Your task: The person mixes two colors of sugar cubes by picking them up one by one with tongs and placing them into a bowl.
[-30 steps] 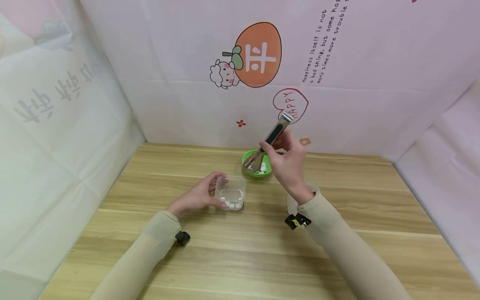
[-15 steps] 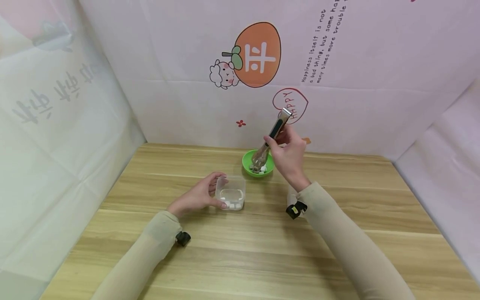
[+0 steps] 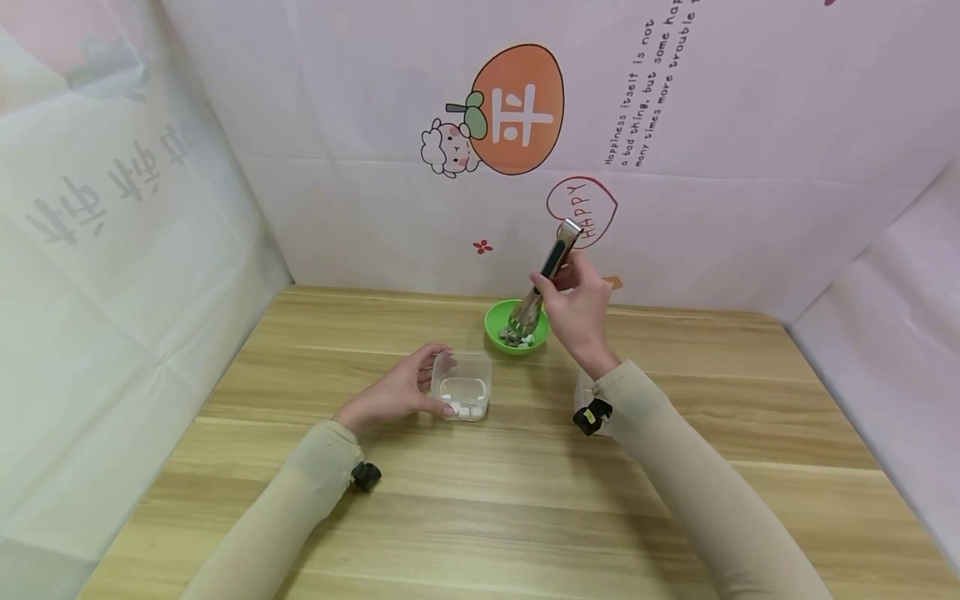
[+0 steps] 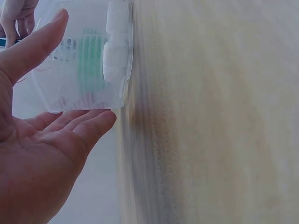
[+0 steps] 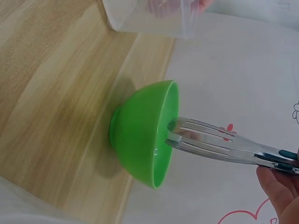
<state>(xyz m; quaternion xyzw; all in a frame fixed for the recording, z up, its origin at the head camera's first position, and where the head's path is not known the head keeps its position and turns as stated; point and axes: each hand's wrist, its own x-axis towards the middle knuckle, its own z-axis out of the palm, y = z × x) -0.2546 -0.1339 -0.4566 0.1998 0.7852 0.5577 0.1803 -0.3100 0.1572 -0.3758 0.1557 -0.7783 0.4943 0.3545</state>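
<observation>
My left hand [image 3: 397, 387] holds a clear plastic container [image 3: 482, 375], thumb on its near side and fingers along the far side. Several small white pieces [image 3: 471, 412] lie at its bottom. My right hand [image 3: 579, 312] grips metal tongs [image 5: 205, 140] with dark inlays on the handles, tilted with their slotted ends down. These ends reach into a small green bowl [image 5: 138, 133] just beyond the container. Small white pieces [image 3: 527, 340] show in the bowl in the head view; what lies between the tong ends is partly hidden.
Another translucent container [image 3: 583, 393] stands under my right wrist, mostly covered by the sleeve. Behind the wooden table [image 3: 465, 508] rises a printed cloth backdrop [image 3: 360, 225], close to the bowl. More pale cloth hangs at both sides.
My right hand has shifted slightly away from me, and the tongs stand steeper. Their ends have moved from the bowl's left part rightward and drawn closer together. The left hand and container stay put.
</observation>
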